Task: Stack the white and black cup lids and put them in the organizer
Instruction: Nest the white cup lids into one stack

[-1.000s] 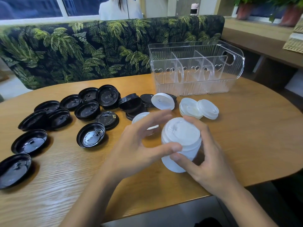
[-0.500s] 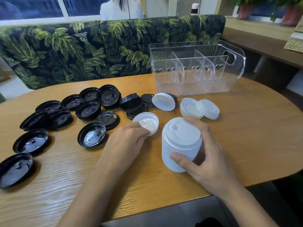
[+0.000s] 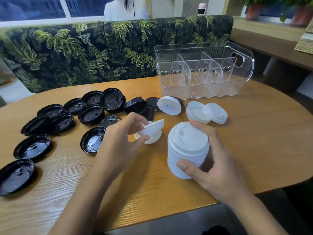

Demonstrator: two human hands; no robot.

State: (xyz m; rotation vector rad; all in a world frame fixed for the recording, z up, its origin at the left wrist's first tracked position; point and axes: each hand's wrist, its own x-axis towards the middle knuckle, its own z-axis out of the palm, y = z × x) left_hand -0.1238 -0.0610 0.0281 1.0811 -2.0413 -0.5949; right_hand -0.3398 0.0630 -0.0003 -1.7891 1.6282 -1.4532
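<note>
Curling round the white lid stack (image 3: pixel 186 150), the right hand (image 3: pixel 213 165) holds it upright on the desk (image 3: pixel 262 136). The thumb presses the stack's near side low down and the fingers wrap the far side up by the top rim. The forearm comes in from the lower right. This grip is wide and filled by the stack.

Just left of it, the left hand (image 3: pixel 122 138) pinches a single white lid (image 3: pixel 151 133) between thumb and bent fingers. The lid is tilted, with its rim raised on the side towards the stack. Whether its lower edge touches the desk I cannot tell. This grip is narrow, closed on the lid's near edge. It sits beside the stack's upper part but apart from it, and the left forearm rises from the bottom edge of the view.

Beyond the right grip lie two overlapping white lids (image 3: pixel 205 111). Left of those, another white lid (image 3: pixel 169 106) leans on black ones. The black lids (image 3: pixel 91 114) spread out left of and beyond the left grip, most of them upside down and several overlapping. One lies partly hidden behind the left wrist. The clear organizer (image 3: pixel 203 70), with its dividers and heart-shaped cut-outs, stands well beyond the right grip at the desk's far side. A leaf-patterned sofa (image 3: pixel 84 51) is behind it.
</note>
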